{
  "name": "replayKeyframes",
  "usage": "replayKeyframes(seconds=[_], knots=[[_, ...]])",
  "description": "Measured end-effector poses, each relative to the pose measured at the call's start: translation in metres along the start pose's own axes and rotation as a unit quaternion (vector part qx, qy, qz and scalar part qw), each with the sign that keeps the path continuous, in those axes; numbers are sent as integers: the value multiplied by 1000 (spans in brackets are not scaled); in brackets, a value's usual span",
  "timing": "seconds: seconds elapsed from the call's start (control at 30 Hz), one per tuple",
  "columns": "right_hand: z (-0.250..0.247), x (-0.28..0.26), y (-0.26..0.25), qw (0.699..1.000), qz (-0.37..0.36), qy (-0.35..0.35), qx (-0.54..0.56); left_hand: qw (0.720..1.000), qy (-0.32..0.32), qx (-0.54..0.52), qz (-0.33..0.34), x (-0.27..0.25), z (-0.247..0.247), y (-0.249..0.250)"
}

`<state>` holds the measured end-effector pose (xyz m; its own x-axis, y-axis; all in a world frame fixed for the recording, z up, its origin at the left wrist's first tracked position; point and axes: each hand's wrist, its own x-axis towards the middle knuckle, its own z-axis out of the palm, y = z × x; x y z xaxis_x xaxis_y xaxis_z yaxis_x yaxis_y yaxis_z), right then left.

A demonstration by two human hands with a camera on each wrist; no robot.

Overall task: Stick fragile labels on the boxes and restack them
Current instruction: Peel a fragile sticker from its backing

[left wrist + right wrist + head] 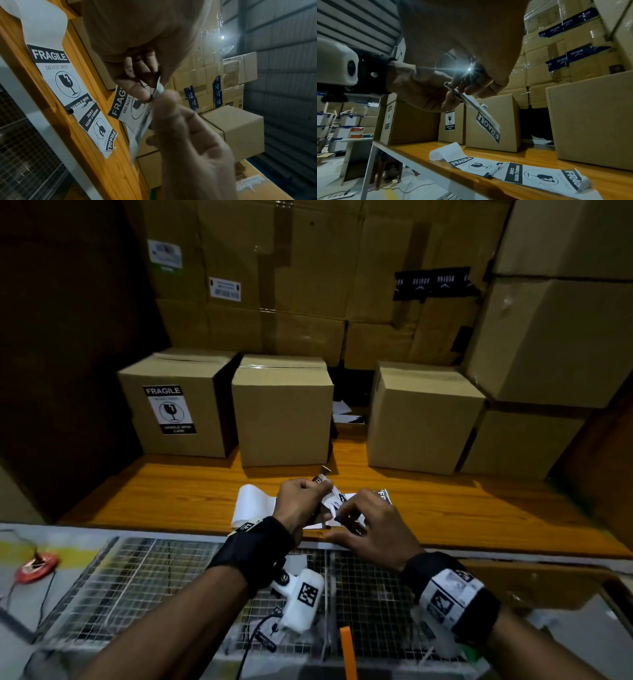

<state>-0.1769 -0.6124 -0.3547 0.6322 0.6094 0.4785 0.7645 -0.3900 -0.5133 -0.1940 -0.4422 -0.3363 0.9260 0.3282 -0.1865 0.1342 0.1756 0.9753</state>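
Observation:
Both hands work one black-and-white fragile label (331,500) just above the wooden table's (171,494) front edge. My left hand (317,487) pinches its upper end, and my right hand (345,513) pinches it lower down; the label (488,126) hangs tilted between them. Under the hands lies a strip of more fragile labels (518,174) with a curled white end (253,505). Three small cardboard boxes stand behind. The left box (205,412) bears a fragile label (170,409). The fronts of the middle box (284,419) and right box (421,422) are bare.
Large taped cartons (308,285) form a wall behind the table, and more are stacked at the right (548,354). A wire mesh rack (154,570) lies below the table's near edge. A red object (36,568) with cables sits at the far left.

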Motion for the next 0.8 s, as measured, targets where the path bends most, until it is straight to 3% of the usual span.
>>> replayKeyframes(seconds=[0.17,0.47,0.67,0.8], knots=[[3,4,9,998,48,34,31,1000,-14,-13,-9,-3,-8,4],[-3,29,28,967,140,34,211,998,-48,-35,-20,10,-4,17],[-8,50,43,905,225,45,358,997,-67,15,-16,27,12,16],[-10,59,53,878,244,39,409,996,-85,9,-16,41,17,21]])
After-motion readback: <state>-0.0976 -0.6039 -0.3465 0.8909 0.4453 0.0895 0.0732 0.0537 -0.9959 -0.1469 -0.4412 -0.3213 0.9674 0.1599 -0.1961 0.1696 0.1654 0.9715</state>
